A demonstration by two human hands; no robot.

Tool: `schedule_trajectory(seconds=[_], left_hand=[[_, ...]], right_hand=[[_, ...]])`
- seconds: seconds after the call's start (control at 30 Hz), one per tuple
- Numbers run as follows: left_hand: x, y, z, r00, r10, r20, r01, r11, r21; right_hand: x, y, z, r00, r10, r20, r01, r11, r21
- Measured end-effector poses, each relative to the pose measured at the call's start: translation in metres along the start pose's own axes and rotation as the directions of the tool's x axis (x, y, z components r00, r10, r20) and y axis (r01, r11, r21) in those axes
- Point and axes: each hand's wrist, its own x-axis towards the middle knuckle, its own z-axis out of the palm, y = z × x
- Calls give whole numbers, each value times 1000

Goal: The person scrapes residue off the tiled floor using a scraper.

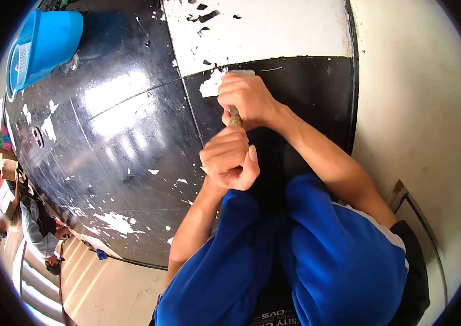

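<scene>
Scraper, long axis forward and away, blade foremost.

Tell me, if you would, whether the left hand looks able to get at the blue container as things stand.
Probably not: the left hand appears closed around the tan handle, and the blue container sits well away at the upper left, though nothing seems to stand between.

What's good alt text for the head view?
Left hand and right hand hold a scraper-like tool beside a white patch on a black, flaking surface. A blue bucket is upper left; blue trousers fill the foreground.
</scene>
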Motion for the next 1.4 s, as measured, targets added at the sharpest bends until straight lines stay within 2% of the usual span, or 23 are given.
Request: schedule_trajectory(seconds=[0.03, 0.1, 0.23, 0.37, 0.5, 0.6, 0.73, 0.9, 1.0, 1.1, 1.2, 1.27, 1.4], left_hand=[[7, -1, 1, 999, 21, -26, -20, 999, 31], [12, 1, -4, 999, -35, -18, 36, 999, 26], [5, 6, 0, 999, -43, -19, 43, 999, 6], [-1, 1, 4, 1000, -3, -1, 3, 1000, 19], [14, 2, -3, 999, -50, -4, 50, 998, 27], [6, 7, 3, 999, -44, -4, 44, 999, 27], [-3, 3, 5, 1000, -5, -4, 5, 999, 46], [12, 3, -4, 998, -62, -22, 63, 997, 38], [3, 5, 3, 998, -45, -38, 46, 998, 36], [-3, 6, 7, 1000, -7, 19, 7, 1000, -1], [11, 0, 3, 1000, 11, -3, -11, 1000, 16], [17, 1, -4, 998, -66, -14, 65, 998, -15], [9, 6, 0, 998, -59, -5, 58, 998, -34]], right_hand=[[5, 2, -1, 1000, 24, 13, -24, 1000, -8], [10, -1, -4, 997, 75, 27, -75, 997, 9], [1, -5, -6, 999, -11, 31, 11, 1000, 0], [-3, -2, 2, 999, -30, -38, 31, 999, 22], [11, -1, -6, 994, 97, 47, -98, 995, 18], [3, 4, -2, 999, -45, 17, 45, 998, 37], [-1, 0, 1, 999, -53, -7, 54, 998, 36], [13, -2, -5, 996, 70, 57, -71, 997, 11], [2, -2, -4, 999, -7, 51, 6, 1000, 19], [-7, -4, -4, 1000, 2, 9, -2, 1000, 17], [2, 1, -7, 1000, 25, -3, -25, 999, -20], [10, -3, -12, 993, 102, 61, -100, 995, -30], [0, -3, -8, 999, 43, 15, -43, 999, -5]])
